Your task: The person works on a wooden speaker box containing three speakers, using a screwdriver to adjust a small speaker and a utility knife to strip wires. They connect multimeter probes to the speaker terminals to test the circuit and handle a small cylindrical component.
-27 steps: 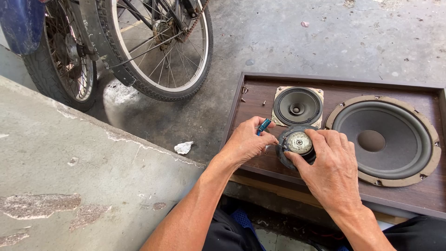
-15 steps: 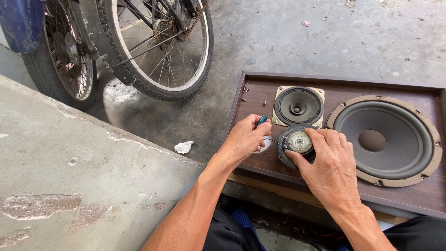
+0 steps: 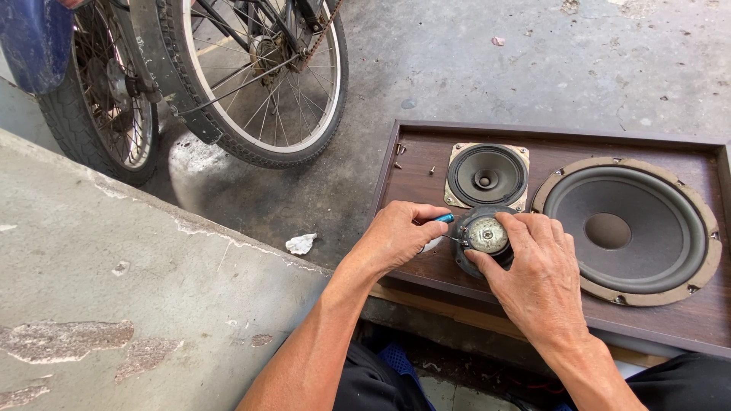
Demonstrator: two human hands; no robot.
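A brown wooden speaker cabinet (image 3: 415, 183) lies flat on the concrete floor. My left hand (image 3: 396, 236) is closed around a small screwdriver with a blue handle (image 3: 443, 218), its thin tip touching the left side of a small round speaker driver (image 3: 486, 234). My right hand (image 3: 537, 274) grips that small driver from the right and below, with the thumb under it and the fingers curled over its edge. The driver shows a round silver metal back and sits on the cabinet's front panel.
A mid-size square-framed speaker cone (image 3: 487, 175) and a large round woofer (image 3: 628, 228) are set in the cabinet. Loose screws (image 3: 398, 156) lie near its top left corner. Two wheels (image 3: 259, 84) stand at the upper left. A crumpled white scrap (image 3: 300, 243) lies on the floor.
My left hand has turned slightly, bringing the screwdriver down lower and flatter against the small driver. My right hand keeps its grip on the driver.
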